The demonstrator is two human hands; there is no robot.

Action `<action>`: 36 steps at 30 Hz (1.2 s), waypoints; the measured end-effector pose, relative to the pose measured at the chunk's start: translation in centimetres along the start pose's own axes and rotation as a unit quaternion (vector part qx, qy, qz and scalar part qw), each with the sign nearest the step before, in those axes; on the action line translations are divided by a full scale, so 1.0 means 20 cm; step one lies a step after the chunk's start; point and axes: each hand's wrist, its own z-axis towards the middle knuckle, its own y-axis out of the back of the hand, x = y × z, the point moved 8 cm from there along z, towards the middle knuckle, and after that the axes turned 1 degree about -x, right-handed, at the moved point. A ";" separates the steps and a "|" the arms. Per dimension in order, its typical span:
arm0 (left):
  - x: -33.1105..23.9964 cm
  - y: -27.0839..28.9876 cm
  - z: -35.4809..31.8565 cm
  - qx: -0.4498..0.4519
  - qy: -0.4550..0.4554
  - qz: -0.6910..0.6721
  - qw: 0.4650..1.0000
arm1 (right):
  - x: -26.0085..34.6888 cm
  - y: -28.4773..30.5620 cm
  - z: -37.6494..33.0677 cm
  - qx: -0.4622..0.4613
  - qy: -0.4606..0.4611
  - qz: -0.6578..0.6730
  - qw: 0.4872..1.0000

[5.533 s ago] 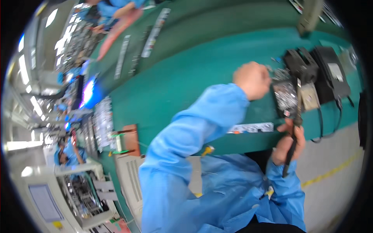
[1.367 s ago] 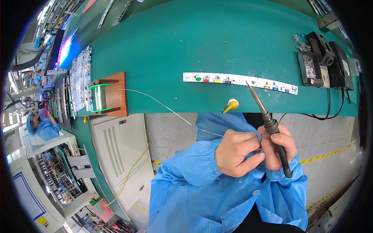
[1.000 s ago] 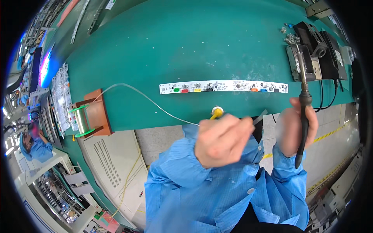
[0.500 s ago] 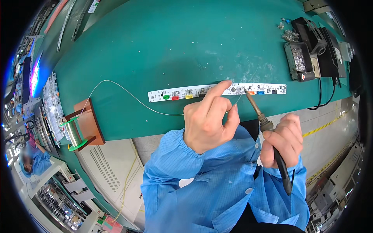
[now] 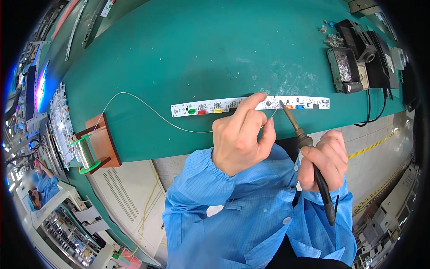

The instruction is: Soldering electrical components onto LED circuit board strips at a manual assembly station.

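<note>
A long, slightly curved white circuit board lies across the green mat, with coloured connectors along its near edge. My left hand is over the board's middle, its index finger stretched onto the board. Thin solder wire is pinched in this hand, and its free end comes out beside the thumb toward the board. My right hand is wrapped round a soldering iron, whose tip meets the board right of my left index finger. Leftward, the wire runs in a loop to a solder spool on a brown stand.
At the back right stand a small grey tray of metal bits and a black soldering iron holder beside a black box. Stacked white boards lie along the left. A person in blue is at far left.
The soldering iron's tip has shifted slightly left along the board, and my right hand has moved a little with it. My left hand stays nearly still. The distant person has changed posture.
</note>
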 end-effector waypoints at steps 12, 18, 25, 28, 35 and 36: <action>0.00 -0.01 0.00 0.000 0.008 0.011 1.000 | 0.01 -0.01 -0.01 -0.004 0.007 0.007 1.000; 0.00 0.00 0.01 0.000 0.006 0.019 1.000 | 0.01 -0.01 0.00 -0.001 0.003 0.015 1.000; 0.00 -0.01 0.01 0.002 0.014 0.013 1.000 | 0.00 -0.01 0.01 0.022 -0.004 0.019 1.000; 0.00 -0.01 0.01 0.004 0.018 0.008 1.000 | 0.00 0.00 0.01 0.025 -0.005 0.019 0.999; 0.01 -0.01 0.00 0.009 0.025 0.001 1.000 | -0.02 0.07 -0.01 -0.023 -0.002 0.030 0.999; 0.01 -0.01 0.00 0.009 0.024 0.000 1.000 | -0.03 0.09 -0.02 -0.035 -0.007 0.030 0.999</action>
